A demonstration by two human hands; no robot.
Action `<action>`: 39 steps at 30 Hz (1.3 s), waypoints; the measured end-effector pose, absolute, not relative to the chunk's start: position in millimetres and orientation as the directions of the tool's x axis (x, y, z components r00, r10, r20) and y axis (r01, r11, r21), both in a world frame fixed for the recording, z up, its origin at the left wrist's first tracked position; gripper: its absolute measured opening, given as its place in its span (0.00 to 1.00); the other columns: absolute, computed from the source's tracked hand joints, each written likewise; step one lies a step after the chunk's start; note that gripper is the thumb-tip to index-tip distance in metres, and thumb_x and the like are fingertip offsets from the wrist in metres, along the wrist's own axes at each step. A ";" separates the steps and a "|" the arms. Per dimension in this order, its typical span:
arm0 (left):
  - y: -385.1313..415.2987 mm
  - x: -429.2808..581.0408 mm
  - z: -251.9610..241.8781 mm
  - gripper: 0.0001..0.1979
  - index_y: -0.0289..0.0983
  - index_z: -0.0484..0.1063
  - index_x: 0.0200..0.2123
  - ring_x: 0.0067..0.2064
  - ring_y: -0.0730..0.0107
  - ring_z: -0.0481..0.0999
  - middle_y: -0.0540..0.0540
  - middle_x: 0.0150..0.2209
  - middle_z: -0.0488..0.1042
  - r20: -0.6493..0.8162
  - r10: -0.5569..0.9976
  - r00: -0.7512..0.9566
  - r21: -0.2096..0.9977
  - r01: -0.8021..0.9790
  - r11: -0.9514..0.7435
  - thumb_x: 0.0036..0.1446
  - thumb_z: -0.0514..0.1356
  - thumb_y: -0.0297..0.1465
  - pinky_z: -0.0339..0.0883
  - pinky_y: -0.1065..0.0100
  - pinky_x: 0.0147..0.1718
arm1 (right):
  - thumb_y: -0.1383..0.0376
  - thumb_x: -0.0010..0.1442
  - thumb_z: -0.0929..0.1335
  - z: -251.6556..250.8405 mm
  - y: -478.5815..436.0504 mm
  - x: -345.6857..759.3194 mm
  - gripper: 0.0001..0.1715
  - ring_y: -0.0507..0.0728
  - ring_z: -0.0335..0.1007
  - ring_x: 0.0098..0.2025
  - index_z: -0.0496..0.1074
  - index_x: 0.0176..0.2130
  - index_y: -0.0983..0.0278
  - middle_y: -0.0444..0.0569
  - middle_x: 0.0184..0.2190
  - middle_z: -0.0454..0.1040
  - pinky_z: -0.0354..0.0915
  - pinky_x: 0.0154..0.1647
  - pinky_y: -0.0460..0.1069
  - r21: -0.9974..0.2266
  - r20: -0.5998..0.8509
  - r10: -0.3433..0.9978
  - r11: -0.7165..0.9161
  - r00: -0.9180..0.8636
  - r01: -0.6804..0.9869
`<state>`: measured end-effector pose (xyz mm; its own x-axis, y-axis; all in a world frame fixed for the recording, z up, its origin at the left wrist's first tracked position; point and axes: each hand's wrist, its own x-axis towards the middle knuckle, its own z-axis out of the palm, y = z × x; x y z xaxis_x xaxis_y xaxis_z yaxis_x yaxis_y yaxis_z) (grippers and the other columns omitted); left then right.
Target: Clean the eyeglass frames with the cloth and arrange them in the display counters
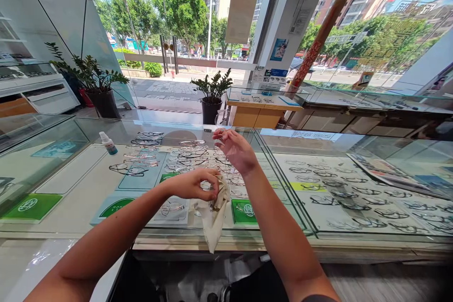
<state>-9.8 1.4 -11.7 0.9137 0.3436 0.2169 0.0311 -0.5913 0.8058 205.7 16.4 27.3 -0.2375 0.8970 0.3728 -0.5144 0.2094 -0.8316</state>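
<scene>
My left hand (196, 184) is closed on a cream-coloured cloth (213, 226), which hangs down over the front edge of the glass counter. Higher up and a little to the right, my right hand (238, 150) pinches a pair of thin-framed eyeglasses (222, 117). One clear lens shows above the fingertips; the rest of the frame is hard to make out against the background. Under and beyond both hands lie rows of eyeglasses (193, 155). A small spray bottle (108, 143) with blue liquid stands on the counter to the left.
The glass counter (88, 219) spans the view. More eyeglasses (339, 193) fill its right section, beside a printed sheet (392, 174). Green cards (33, 205) lie on the left. Potted plants (211, 111) and a wooden display cabinet (244, 115) stand beyond, before the glass doors.
</scene>
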 end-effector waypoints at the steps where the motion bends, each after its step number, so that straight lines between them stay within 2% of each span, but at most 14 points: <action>1: 1.7 -11.4 -13.0 0.10 0.38 0.84 0.37 0.50 0.60 0.77 0.42 0.47 0.78 0.198 0.336 0.921 0.795 0.050 -0.605 0.68 0.72 0.38 0.70 0.61 0.58 | 0.46 0.59 0.82 27.5 16.2 205.6 0.24 0.60 0.74 0.54 0.76 0.31 0.58 0.50 0.49 0.79 0.71 0.55 0.53 -0.834 0.371 0.898 0.209 -0.238 -0.511; 3: 2.3 -14.2 -15.8 0.06 0.40 0.87 0.38 0.56 0.56 0.77 0.41 0.52 0.78 0.164 0.334 0.928 0.750 0.102 -0.654 0.65 0.75 0.36 0.69 0.60 0.61 | 0.46 0.59 0.82 27.5 16.2 205.2 0.24 0.61 0.74 0.54 0.76 0.31 0.58 0.50 0.49 0.79 0.71 0.54 0.53 -0.838 0.368 0.898 0.209 -0.239 -0.504; 6: 4.2 -16.7 -18.1 0.05 0.43 0.89 0.38 0.66 0.46 0.72 0.40 0.57 0.77 0.161 0.373 0.914 0.666 0.178 -0.724 0.62 0.77 0.36 0.65 0.54 0.67 | 0.46 0.59 0.82 26.6 16.9 204.7 0.24 0.60 0.74 0.54 0.75 0.31 0.58 0.51 0.49 0.79 0.71 0.54 0.53 -0.841 0.367 0.899 0.211 -0.239 -0.498; 11: 5.1 -15.1 -14.4 0.05 0.42 0.87 0.38 0.57 0.53 0.78 0.40 0.53 0.83 0.187 0.308 0.933 0.691 0.098 -0.717 0.66 0.74 0.36 0.66 0.54 0.65 | 0.46 0.60 0.81 24.8 18.4 205.4 0.24 0.60 0.74 0.53 0.75 0.31 0.58 0.51 0.48 0.78 0.71 0.52 0.53 -0.847 0.368 0.897 0.215 -0.245 -0.486; 13: 2.4 -13.6 -11.2 0.04 0.41 0.85 0.37 0.59 0.52 0.78 0.40 0.55 0.84 0.224 0.314 0.923 0.698 0.073 -0.713 0.66 0.72 0.33 0.66 0.53 0.66 | 0.46 0.60 0.81 25.2 18.3 205.6 0.24 0.60 0.74 0.52 0.74 0.31 0.58 0.51 0.48 0.78 0.72 0.52 0.53 -0.851 0.367 0.897 0.216 -0.247 -0.480; 17: -2.4 -13.1 -3.5 0.05 0.40 0.81 0.34 0.65 0.50 0.75 0.39 0.62 0.80 0.327 0.445 0.834 0.632 0.158 -0.759 0.64 0.70 0.28 0.62 0.51 0.70 | 0.46 0.59 0.82 27.3 16.4 205.6 0.23 0.59 0.73 0.52 0.76 0.31 0.59 0.51 0.47 0.77 0.72 0.51 0.52 -0.843 0.370 0.896 0.212 -0.246 -0.494; 20: 0.2 -15.7 1.9 0.06 0.40 0.80 0.34 0.59 0.55 0.78 0.41 0.55 0.82 0.469 0.497 0.730 0.554 0.195 -0.810 0.66 0.68 0.29 0.64 0.52 0.66 | 0.47 0.60 0.81 28.6 14.7 205.6 0.23 0.60 0.73 0.52 0.75 0.31 0.59 0.51 0.46 0.77 0.72 0.52 0.53 -0.843 0.369 0.898 0.214 -0.242 -0.494; 23: 7.5 -20.0 5.9 0.07 0.40 0.80 0.36 0.47 0.61 0.80 0.46 0.43 0.85 0.633 0.512 0.581 0.487 0.215 -0.846 0.70 0.66 0.31 0.68 0.56 0.57 | 0.46 0.61 0.81 28.6 14.0 206.1 0.23 0.61 0.72 0.52 0.74 0.32 0.58 0.51 0.46 0.76 0.72 0.52 0.54 -0.850 0.368 0.900 0.224 -0.234 -0.476; 25: 12.7 -23.4 7.8 0.07 0.40 0.80 0.36 0.43 0.62 0.79 0.47 0.38 0.85 0.710 0.517 0.477 0.457 0.246 -0.855 0.70 0.66 0.31 0.69 0.58 0.52 | 0.45 0.61 0.80 28.4 14.1 206.5 0.24 0.60 0.72 0.52 0.74 0.32 0.58 0.51 0.45 0.75 0.72 0.52 0.54 -0.855 0.370 0.899 0.231 -0.234 -0.464; 30: 19.9 -30.2 12.6 0.07 0.40 0.79 0.34 0.40 0.62 0.80 0.47 0.36 0.86 0.827 0.479 0.295 0.389 0.317 -0.865 0.67 0.67 0.30 0.71 0.58 0.47 | 0.45 0.61 0.80 28.2 14.6 207.1 0.23 0.60 0.73 0.49 0.75 0.32 0.58 0.50 0.41 0.74 0.72 0.52 0.53 -0.870 0.372 0.889 0.234 -0.266 -0.434; 34: 20.3 -31.7 14.8 0.06 0.40 0.79 0.34 0.39 0.63 0.81 0.48 0.35 0.85 0.871 0.443 0.214 0.361 0.334 -0.871 0.66 0.66 0.29 0.73 0.59 0.45 | 0.46 0.61 0.81 28.5 13.8 207.4 0.22 0.60 0.73 0.48 0.78 0.31 0.59 0.50 0.39 0.76 0.71 0.52 0.53 -0.884 0.366 0.877 0.224 -0.310 -0.411; 39: 20.2 -32.5 14.1 0.07 0.41 0.76 0.33 0.38 0.63 0.80 0.48 0.35 0.84 0.918 0.377 0.121 0.313 0.363 -0.878 0.66 0.65 0.29 0.73 0.57 0.44 | 0.47 0.62 0.80 29.9 12.4 209.0 0.21 0.61 0.74 0.46 0.79 0.30 0.59 0.50 0.36 0.77 0.71 0.56 0.57 -0.910 0.370 0.853 0.253 -0.367 -0.329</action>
<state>-32.5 20.2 14.1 0.1209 0.3771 0.9182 0.3632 -0.8777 0.3126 209.0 12.4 29.9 -0.3672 0.8532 0.3704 -0.3287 0.2535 -0.9098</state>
